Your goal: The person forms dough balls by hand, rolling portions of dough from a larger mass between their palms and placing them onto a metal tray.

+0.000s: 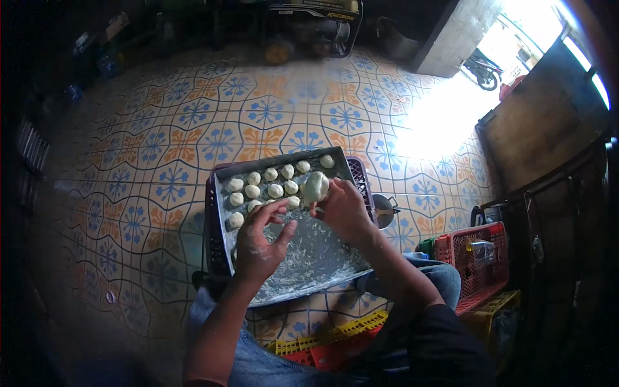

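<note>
A metal baking tray (309, 256) dusted with flour lies tilted before me, with rows of small pale dough balls (275, 190) across its far part. Over the tray's right side, my right hand (344, 205) holds a larger, flattened piece of dough (316, 187) between its fingers. My left hand (266, 237), with flour on its skin, is held above the left part of the tray, thumb and fingers apart and nothing between them. The left fingertips hide some dough balls behind them.
Beneath the tray shows a purple plastic crate (358, 174). A metal pot (385, 205) with a utensil stands to its right on the patterned tile floor (266, 110). Red (503, 271) and yellow (362, 324) plastic crates are near my legs. A machine (314, 29) stands at the far side.
</note>
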`<state>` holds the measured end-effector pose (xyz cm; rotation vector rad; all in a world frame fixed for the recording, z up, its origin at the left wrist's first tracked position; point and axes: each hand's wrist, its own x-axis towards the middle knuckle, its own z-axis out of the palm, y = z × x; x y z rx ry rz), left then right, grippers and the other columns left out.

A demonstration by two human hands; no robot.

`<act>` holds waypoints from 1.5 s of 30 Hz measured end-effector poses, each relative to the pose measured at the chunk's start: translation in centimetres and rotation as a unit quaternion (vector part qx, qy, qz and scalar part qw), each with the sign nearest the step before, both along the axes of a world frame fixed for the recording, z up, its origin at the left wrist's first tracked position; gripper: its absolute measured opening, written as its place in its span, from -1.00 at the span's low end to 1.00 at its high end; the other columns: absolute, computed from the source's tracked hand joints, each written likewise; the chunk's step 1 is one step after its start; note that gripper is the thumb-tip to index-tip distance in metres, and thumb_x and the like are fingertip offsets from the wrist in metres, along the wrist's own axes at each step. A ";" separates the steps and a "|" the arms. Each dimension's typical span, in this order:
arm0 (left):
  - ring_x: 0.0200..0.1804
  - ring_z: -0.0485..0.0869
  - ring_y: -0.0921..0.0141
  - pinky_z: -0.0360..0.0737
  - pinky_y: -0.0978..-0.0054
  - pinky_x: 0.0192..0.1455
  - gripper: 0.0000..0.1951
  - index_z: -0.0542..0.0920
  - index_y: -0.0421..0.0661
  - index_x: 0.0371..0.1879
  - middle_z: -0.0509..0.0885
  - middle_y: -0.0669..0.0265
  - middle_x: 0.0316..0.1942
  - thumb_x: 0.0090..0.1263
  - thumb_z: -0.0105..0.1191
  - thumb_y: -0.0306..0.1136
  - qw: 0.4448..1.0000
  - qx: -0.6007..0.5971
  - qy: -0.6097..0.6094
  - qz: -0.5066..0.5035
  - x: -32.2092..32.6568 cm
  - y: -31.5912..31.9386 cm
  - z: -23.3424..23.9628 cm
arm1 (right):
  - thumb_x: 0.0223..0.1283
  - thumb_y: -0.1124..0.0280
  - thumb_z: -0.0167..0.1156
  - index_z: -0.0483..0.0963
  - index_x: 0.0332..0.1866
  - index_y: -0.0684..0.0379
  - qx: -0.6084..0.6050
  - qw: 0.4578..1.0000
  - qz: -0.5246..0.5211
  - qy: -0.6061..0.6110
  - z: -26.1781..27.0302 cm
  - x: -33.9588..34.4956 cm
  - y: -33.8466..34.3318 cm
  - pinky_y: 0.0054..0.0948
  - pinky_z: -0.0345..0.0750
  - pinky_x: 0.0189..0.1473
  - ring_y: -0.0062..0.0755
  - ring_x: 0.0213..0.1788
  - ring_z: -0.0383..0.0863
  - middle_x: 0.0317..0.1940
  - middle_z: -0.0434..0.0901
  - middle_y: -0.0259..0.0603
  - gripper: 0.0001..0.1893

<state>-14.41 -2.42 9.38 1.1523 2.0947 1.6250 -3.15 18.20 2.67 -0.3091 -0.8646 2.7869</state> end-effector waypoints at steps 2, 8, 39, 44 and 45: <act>-0.07 0.73 0.33 0.67 0.33 0.05 -0.64 0.73 -0.08 0.10 0.71 0.28 -0.01 0.35 0.41 -0.30 0.997 0.011 0.083 -0.006 0.4 0.2 0.0 | 0.60 -0.13 -0.06 0.42 0.31 0.08 -0.018 0.999 0.010 -0.037 2.5 0.2 -3.1 -0.27 0.57 0.13 -0.36 0.08 0.66 0.15 0.63 -0.21 -0.48; -0.10 0.75 0.19 0.68 0.26 -0.02 -0.73 0.79 -0.13 -0.11 0.72 0.24 -0.21 0.24 0.46 -0.34 0.964 0.003 0.252 -0.086 1.7 -0.3 0.6 | 0.56 0.05 0.19 0.44 0.27 0.03 0.050 0.993 -0.026 -0.107 5.6 2.2 -7.6 -0.39 0.62 0.03 -0.54 -0.04 0.66 -0.02 0.63 -0.39 -0.62; -0.04 0.77 0.09 0.66 0.09 0.10 -0.86 0.87 0.07 -0.37 0.81 0.14 -0.24 0.19 0.25 -0.39 0.904 -0.383 0.147 -0.124 -0.5 -1.0 -10.1 | 0.50 -0.01 0.24 0.52 -0.18 0.01 -0.022 0.983 -0.168 -0.073 1.5 6.7 0.7 -0.08 0.66 0.06 -0.18 -0.04 0.68 -0.23 0.62 -0.31 -0.69; 0.02 0.78 0.10 0.55 0.11 0.27 -0.80 0.87 0.03 -0.27 0.84 0.16 -0.15 0.32 0.27 -0.17 0.871 -0.436 0.209 -0.082 -1.1 -1.4 -11.4 | 0.49 0.01 0.26 0.49 -0.20 0.02 -0.022 0.981 -0.162 -0.106 0.5 5.4 -1.2 -0.16 0.65 0.04 -0.22 -0.15 0.68 -0.25 0.59 -0.28 -0.70; 0.05 0.78 0.10 0.53 0.11 0.30 -0.78 0.87 0.01 -0.24 0.85 0.15 -0.13 0.33 0.28 -0.16 0.878 -0.425 0.206 -0.071 -0.8 -1.1 -11.1 | 0.53 0.05 0.22 0.48 -0.17 0.03 0.020 0.986 -0.147 -0.078 0.2 5.3 -2.0 -0.19 0.64 0.01 -0.21 -0.11 0.70 -0.16 0.66 -0.23 -0.72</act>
